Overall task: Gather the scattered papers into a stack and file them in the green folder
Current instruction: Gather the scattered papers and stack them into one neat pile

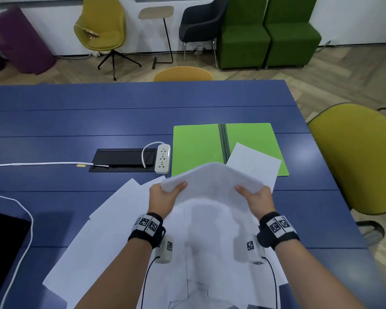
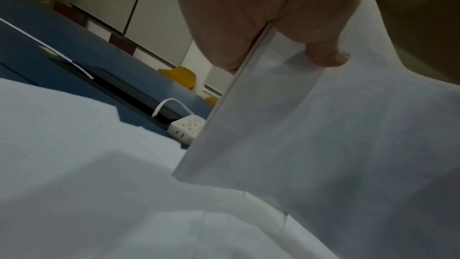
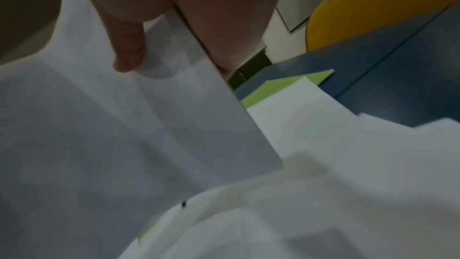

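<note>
Both hands hold a thin stack of white papers [image 1: 212, 186] lifted above the table, bowed upward in the middle. My left hand [image 1: 165, 195] pinches its left edge, thumb on top; my right hand [image 1: 254, 197] pinches the right edge the same way. The wrist views show the held stack [image 2: 286, 135] [image 3: 124, 135] with a thumb [image 2: 328, 56] [image 3: 129, 50] pressed on it. Several loose white sheets [image 1: 103, 230] lie scattered below on the blue table [image 1: 98, 121]. The green folder [image 1: 196, 148] lies open flat beyond, with one sheet [image 1: 254, 163] overlapping its right half.
A white power strip [image 1: 162, 158] and a black cable hatch [image 1: 123, 159] sit left of the folder. A white cable [image 1: 27, 215] runs along the left. A dark object [image 1: 2, 246] sits at the near left edge. Yellow chairs [image 1: 354, 159] stand right and beyond the table.
</note>
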Demonstrator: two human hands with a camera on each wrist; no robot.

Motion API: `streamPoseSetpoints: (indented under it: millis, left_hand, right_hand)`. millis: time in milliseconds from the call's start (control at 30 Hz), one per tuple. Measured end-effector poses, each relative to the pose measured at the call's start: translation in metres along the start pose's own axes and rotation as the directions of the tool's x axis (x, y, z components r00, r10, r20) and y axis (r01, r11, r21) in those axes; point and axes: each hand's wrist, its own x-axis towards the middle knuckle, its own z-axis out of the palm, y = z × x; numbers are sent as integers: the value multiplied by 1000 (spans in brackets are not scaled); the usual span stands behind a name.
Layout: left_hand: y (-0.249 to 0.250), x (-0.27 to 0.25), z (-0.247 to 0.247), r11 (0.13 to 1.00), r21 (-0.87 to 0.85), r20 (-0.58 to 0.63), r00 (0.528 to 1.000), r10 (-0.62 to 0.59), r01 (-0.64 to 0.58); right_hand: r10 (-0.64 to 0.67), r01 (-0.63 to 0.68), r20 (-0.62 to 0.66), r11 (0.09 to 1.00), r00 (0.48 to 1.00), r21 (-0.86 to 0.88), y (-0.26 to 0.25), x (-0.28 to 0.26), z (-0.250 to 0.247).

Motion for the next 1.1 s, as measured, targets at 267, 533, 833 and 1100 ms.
streamPoseSetpoints:
  millis: [267, 533, 833, 1100]
  left_hand:
    - [-14, -6, -9, 998, -67, 42, 999, -7, 9]
    - [5, -5, -8, 995, -77, -32, 998, 58, -60]
    - [-10, -14, -2, 995, -25, 46, 995, -93, 94]
    - [35, 17, -35, 788, 484, 166, 924, 344, -380]
  right_hand:
    - [19, -18, 80, 1000, 997, -4, 9, -3, -7]
    - [-18, 18, -21, 999, 1000, 32, -4, 2, -2]
    - [138, -132, 9, 966, 990, -220, 15, 1, -4]
    - [-262, 354, 241, 743, 935, -568, -55, 8, 6]
